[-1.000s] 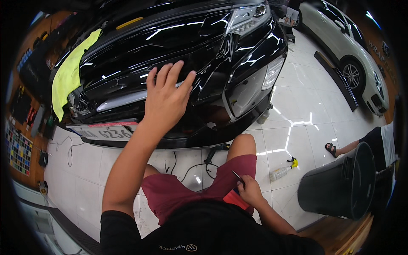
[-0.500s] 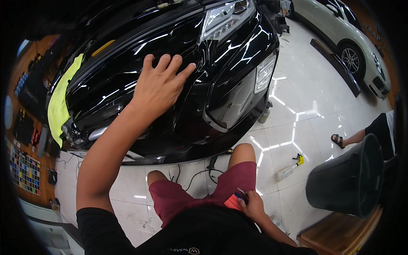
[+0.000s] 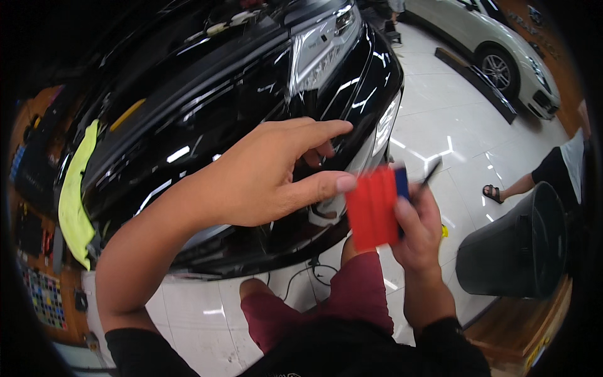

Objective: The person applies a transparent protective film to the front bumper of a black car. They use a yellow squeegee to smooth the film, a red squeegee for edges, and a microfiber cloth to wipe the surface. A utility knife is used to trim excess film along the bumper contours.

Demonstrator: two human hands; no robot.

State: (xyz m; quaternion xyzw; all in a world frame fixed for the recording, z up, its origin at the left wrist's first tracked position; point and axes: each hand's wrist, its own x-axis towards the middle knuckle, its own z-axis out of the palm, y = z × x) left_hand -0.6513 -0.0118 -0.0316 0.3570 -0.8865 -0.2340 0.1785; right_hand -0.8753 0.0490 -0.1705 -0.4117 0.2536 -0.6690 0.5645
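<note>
My right hand (image 3: 422, 232) grips a flat red squeegee (image 3: 372, 207) with a dark blue edge, raised in front of the car. A slim, dark pointed tool (image 3: 431, 171) sticks up from the same hand; blur hides its exact kind. My left hand (image 3: 282, 166) reaches across with its fingers apart. Its thumb tip is at the squeegee's left edge, and I cannot tell whether they touch. Behind both hands is the glossy black front of a car (image 3: 213, 125), with a clear headlight (image 3: 308, 66) at its upper right.
A lime-green cloth (image 3: 76, 195) drapes over the car's left end. On the right stand a dark bucket (image 3: 493, 257) and a wooden box (image 3: 527, 320). Another person's leg (image 3: 518, 183) shows beyond them. Farther back are a long black bar (image 3: 477, 85) and a pale car (image 3: 455, 25). A cable (image 3: 301, 271) lies on the floor.
My right hand has risen from my lap with the squeegee and the pointed tool. My left hand has come off the car's front and moved right toward the squeegee.
</note>
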